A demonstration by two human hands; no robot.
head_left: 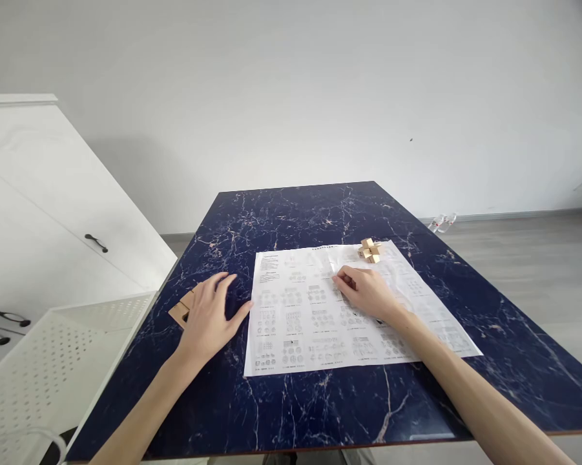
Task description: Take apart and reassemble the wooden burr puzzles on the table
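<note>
Dark-blue desk (320, 416): interlocked wooden block (369, 250) lies just beyond the curled right hand (368, 289), grip unclear, well apart from the left hand (206, 320), fingers spread.

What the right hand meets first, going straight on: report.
The right hand would likely skim the printed white paper sheet, then dark-blue marbled tabletop; the way looks otherwise free, height unclear.

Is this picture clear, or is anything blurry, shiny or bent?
Head view: light is soft; the printed sheet's small text is too fuzzy to read. Same head view: a pale, glare-like patch on the marbled tabletop's near edge; the white cabinet leans, probably wide-angle distortion.
</note>
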